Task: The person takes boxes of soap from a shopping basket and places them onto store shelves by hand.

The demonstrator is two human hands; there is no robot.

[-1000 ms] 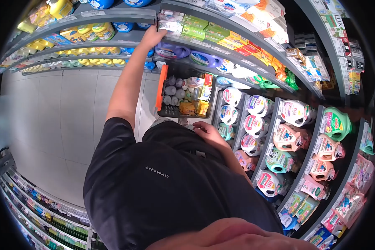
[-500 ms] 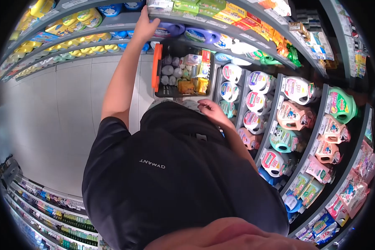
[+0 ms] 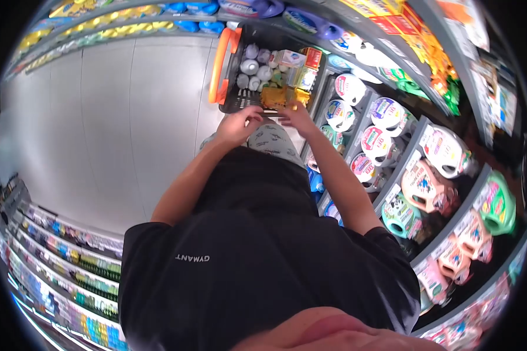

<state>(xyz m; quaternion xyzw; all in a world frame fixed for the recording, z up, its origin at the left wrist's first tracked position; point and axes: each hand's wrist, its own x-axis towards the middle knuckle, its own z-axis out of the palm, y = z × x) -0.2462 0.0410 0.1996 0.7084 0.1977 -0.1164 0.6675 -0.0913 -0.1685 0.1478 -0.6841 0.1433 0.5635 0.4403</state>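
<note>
Just ahead of my body is a black shopping basket (image 3: pixel 231 104) with an orange handle (image 3: pixel 218 70) on its left side. At its near rim, my left hand (image 3: pixel 236 126) has its fingers loosely bent and apart, with nothing seen in them. My right hand (image 3: pixel 298 120) reaches to the same rim farther right, fingers spread, tips overlapping a yellow packet (image 3: pixel 301 97). Inside the basket lie several pale rounded items (image 3: pixel 250 66), an orange-yellow packet (image 3: pixel 273 97), a white box (image 3: pixel 291 58) and a red box (image 3: pixel 313 57).
Shelves with white detergent bottles (image 3: pixel 341 115), peach bottles (image 3: pixel 423 186) and a green bottle (image 3: pixel 498 202) rise close on my right. Purple bottles (image 3: pixel 310 23) stand beyond the basket. Pale floor tiles (image 3: pixel 105 117) stretch to the left; another stocked shelf (image 3: pixel 70 257) runs behind at lower left.
My left hand has come back from the far shelf to the basket's near rim. My right hand has moved forward from my waist to the rim. The view has shifted.
</note>
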